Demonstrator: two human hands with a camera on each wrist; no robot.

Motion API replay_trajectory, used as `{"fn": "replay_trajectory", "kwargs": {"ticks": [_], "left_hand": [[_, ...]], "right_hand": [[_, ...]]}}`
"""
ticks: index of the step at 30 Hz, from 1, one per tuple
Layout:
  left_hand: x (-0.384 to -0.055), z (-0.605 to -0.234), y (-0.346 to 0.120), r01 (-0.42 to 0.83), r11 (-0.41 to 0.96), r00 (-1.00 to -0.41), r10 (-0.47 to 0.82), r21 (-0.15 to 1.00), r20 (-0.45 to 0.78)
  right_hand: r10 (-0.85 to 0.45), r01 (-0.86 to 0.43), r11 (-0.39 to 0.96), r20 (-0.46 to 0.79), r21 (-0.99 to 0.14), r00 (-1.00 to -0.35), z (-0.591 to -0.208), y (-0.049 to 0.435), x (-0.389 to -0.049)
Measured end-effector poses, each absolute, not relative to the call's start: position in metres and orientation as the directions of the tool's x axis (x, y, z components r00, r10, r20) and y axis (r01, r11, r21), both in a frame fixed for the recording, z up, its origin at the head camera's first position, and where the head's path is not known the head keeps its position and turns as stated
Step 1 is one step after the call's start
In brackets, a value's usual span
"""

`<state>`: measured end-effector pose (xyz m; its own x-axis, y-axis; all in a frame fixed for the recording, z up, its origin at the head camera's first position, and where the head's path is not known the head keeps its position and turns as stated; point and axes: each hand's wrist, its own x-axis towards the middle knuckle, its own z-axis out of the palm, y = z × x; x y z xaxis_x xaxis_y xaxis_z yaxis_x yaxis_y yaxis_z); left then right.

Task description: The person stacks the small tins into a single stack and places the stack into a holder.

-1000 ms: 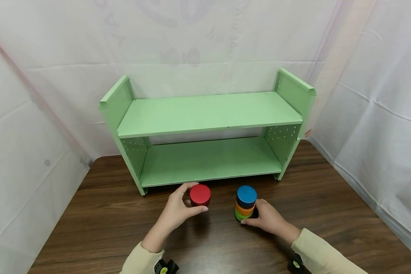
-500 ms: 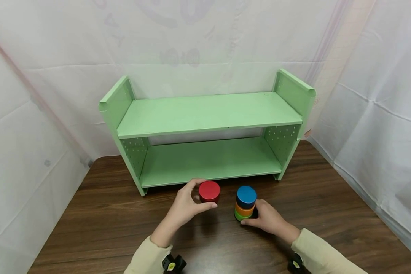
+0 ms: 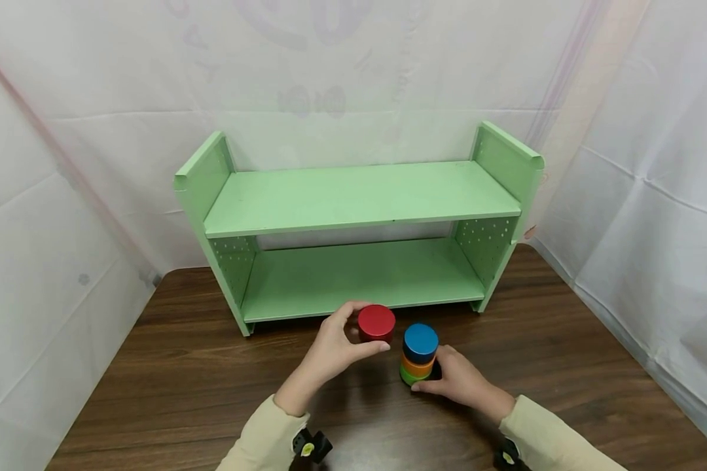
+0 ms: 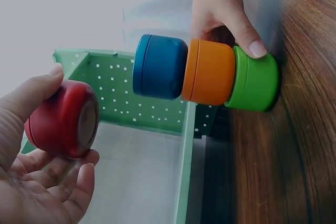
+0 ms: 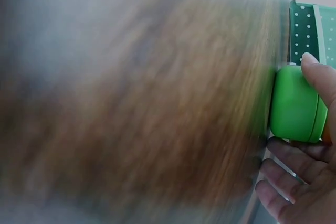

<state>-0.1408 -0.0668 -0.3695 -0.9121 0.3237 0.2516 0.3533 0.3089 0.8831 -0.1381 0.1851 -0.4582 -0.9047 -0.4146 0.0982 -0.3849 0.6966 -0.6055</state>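
Observation:
My left hand (image 3: 334,350) holds a small red lidded tin (image 3: 377,320) between thumb and fingers, above the table. In the left wrist view the red tin's base faces the stack, with a gap between. Just right of it stands a leaning-free column of three tins: blue (image 4: 160,66) on top, orange (image 4: 210,72) in the middle, green (image 4: 254,81) on the tabletop. My right hand (image 3: 462,379) grips the green tin from the right, thumb on its near side. In the right wrist view its fingers curve around the green tin (image 5: 295,103); the upper tins are mostly hidden there.
A light green two-tier shelf (image 3: 359,196) stands close behind both hands, its lower front edge near the left fingertips. The dark wood table (image 3: 171,366) spreads around them. White sheeting (image 3: 353,78) hangs behind and at both sides.
My left hand has carried the red tin to the right, closer to the stack. The right hand stays at the green tin, and the stack remains in place.

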Motion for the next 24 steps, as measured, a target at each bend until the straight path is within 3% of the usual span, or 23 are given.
{"fn": "replay_trajectory", "kwargs": {"ticks": [24], "left_hand": [[-0.142,-0.367,-0.041,0.382,0.285,-0.863,0.45,0.879,0.229]], "right_hand": [[-0.44,-0.412,0.66,0.121,-0.628,-0.89,-0.459,0.173,-0.133]]}}
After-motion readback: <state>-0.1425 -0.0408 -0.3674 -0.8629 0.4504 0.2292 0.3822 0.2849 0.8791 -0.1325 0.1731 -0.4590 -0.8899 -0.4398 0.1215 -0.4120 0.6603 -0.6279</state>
